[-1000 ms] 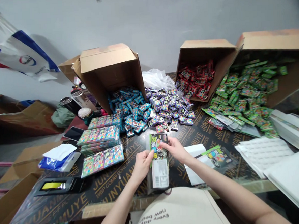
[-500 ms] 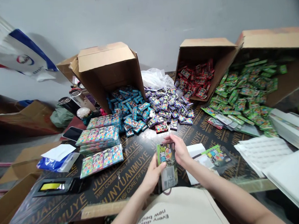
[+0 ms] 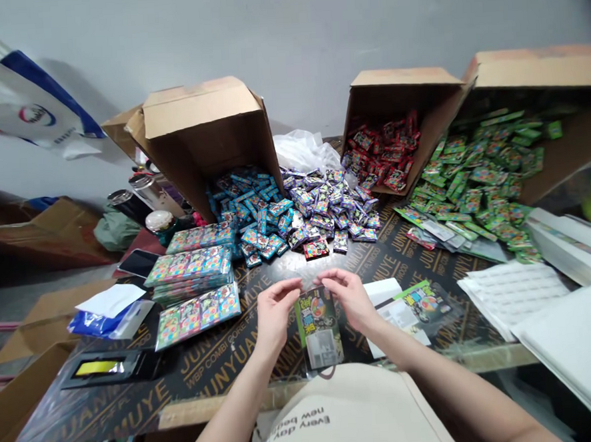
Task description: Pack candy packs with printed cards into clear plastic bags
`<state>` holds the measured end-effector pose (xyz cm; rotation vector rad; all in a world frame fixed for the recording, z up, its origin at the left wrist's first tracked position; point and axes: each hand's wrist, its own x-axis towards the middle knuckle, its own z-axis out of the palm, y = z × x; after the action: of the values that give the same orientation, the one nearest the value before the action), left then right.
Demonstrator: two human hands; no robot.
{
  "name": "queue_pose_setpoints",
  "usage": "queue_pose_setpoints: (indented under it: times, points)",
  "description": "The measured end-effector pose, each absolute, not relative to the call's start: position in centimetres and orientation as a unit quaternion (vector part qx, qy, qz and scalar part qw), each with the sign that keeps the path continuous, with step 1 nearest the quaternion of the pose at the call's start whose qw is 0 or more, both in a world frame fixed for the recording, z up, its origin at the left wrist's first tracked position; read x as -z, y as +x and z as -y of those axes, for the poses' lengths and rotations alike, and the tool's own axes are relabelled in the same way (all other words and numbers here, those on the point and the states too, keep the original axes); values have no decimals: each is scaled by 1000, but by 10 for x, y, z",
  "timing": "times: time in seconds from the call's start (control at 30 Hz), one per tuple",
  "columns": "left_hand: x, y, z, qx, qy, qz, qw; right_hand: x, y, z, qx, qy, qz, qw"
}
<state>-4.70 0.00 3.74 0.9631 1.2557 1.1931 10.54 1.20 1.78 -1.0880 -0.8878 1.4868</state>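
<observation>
A printed packet (image 3: 320, 326), green and dark with a grey panel near its bottom, stands tilted up in front of my body at the table edge. It looks like a card in a clear sleeve. At its upper left corner my left hand (image 3: 277, 310) is closed in a pinch, thumb against fingertips. My right hand (image 3: 351, 300) pinches the top edge on the other side. Just beyond my fingers lies a small red packet (image 3: 316, 249), in front of the heap of purple packets (image 3: 324, 202). To the right rests a similar green-edged printed card (image 3: 423, 301) over white paper.
Cardboard boxes on their sides hold blue (image 3: 255, 213), red (image 3: 385, 152) and green packets (image 3: 478, 176). Stacked packs of colourful packets (image 3: 191, 267) stand left, beside a phone (image 3: 138, 262). White sheets (image 3: 515, 294) lie right. A black tray (image 3: 109, 368) sits near the left edge.
My left hand has moved from the packet's lower left side up to its top corner. My right hand has shifted slightly, its fingers now pinching the top edge.
</observation>
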Motion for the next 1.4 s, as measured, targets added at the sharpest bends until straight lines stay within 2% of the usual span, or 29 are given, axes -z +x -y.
queue_pose_setpoints:
  times: [0.1,0.27,0.4,0.5,0.67,0.77,0.87,0.93,1.03,1.1,1.27,1.33,1.4]
  points:
    - [-43,-52,4,-477,544,-537,433,-22,114,-9,-524,-469,495,511]
    - [-46,-58,-4,-428,558,-547,455,-30,121,-6,-500,-466,537,495]
    - [-50,-60,-12,-401,554,-554,475,-35,120,-9,-536,-453,530,476]
    - [-56,-62,-7,-383,605,-542,440,-34,122,-8,-545,-441,541,465]
    - [-59,-66,9,-382,729,-482,302,-30,130,2,-483,-431,614,452]
    - [-58,-66,8,-371,751,-463,290,-25,134,9,-442,-406,651,465]
    - [-55,-67,4,-368,749,-463,299,-7,137,18,-470,-409,635,456]
    - [-52,-72,2,-377,731,-482,301,14,140,28,-512,-424,619,419]
    - [-50,-87,3,-399,679,-529,316,43,141,43,-560,-417,645,310]
    - [-48,-101,5,-436,625,-568,311,48,138,43,-554,-412,666,284]
    - [-26,-129,24,-535,465,-656,259,26,116,-18,-385,-450,711,380]
    - [-8,-135,40,-510,436,-688,276,21,100,-58,-276,-477,747,371]
    - [9,-139,56,-436,446,-737,261,22,79,-96,-197,-496,781,325]
